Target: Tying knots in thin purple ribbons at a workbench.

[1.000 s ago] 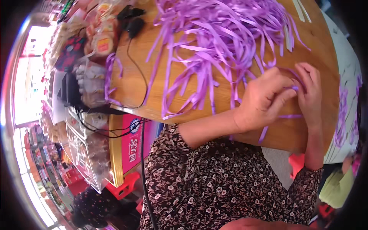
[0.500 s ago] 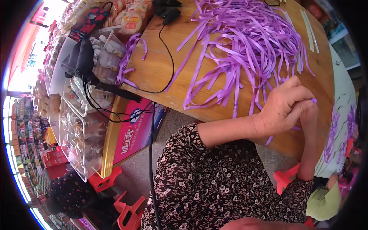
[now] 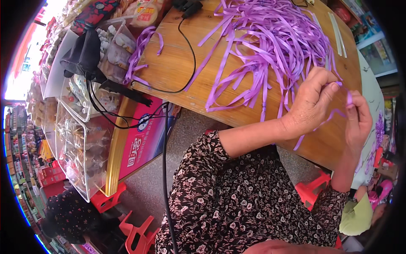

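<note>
Both hands hold a purple ribbon (image 3: 337, 111) over the right side of the wooden table. My left hand (image 3: 311, 101) pinches it between thumb and bent fingers. A short gap to the right, my right hand (image 3: 358, 120) has its fingertips closed on another part of the same ribbon. A loose length of it hangs below and between the hands. Just beyond them lies a large tangled heap of purple ribbons (image 3: 279, 46), several with small knots; its near strands trail toward my left forearm.
A thin black cable (image 3: 192, 55) curves over the wooden table (image 3: 169, 63). At the left stand a black device (image 3: 82, 55) with wires and clear bins of packaged goods (image 3: 82, 148). White strips (image 3: 337, 34) lie far right. Red stools (image 3: 139, 235) stand below; a person (image 3: 76, 216) is lower left.
My hands were pressed together and have come apart. The right hand has moved right, and ribbon now shows between them. The view has shifted slightly.
</note>
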`<action>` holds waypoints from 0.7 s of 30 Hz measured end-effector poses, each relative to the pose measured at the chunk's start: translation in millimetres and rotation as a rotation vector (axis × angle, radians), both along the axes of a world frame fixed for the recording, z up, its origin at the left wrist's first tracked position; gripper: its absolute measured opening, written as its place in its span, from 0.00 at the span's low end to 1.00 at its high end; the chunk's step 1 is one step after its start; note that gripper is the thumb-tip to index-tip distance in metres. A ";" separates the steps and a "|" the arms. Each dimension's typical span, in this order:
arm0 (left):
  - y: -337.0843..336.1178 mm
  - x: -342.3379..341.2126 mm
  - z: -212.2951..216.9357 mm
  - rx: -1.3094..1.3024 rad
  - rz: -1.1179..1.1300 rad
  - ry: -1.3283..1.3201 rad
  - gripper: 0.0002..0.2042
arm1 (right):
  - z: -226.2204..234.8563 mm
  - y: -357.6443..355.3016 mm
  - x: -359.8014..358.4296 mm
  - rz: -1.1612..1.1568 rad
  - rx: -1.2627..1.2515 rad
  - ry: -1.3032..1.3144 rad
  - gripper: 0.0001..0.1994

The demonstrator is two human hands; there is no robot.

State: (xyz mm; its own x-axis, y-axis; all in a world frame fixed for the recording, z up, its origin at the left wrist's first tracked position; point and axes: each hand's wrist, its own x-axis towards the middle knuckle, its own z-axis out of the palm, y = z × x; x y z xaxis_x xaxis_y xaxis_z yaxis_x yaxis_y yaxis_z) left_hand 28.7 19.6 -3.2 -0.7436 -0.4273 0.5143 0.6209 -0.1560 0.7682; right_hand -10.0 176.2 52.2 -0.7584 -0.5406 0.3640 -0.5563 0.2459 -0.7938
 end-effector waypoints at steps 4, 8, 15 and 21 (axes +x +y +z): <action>7.6 13.4 9.8 0.339 -0.425 -0.060 0.05 | 25.5 -34.8 3.3 0.266 -0.102 0.227 0.02; 3.0 21.5 12.5 0.327 -0.366 -0.003 0.06 | 30.3 -58.5 -3.2 0.193 -0.086 0.238 0.04; -54.8 41.3 40.8 0.784 -0.478 -0.329 0.09 | 17.6 -96.2 -29.1 0.226 -0.231 0.056 0.06; -180.7 40.8 58.6 0.180 0.499 0.003 0.09 | 1.0 -93.3 -18.1 0.186 -0.039 -0.113 0.07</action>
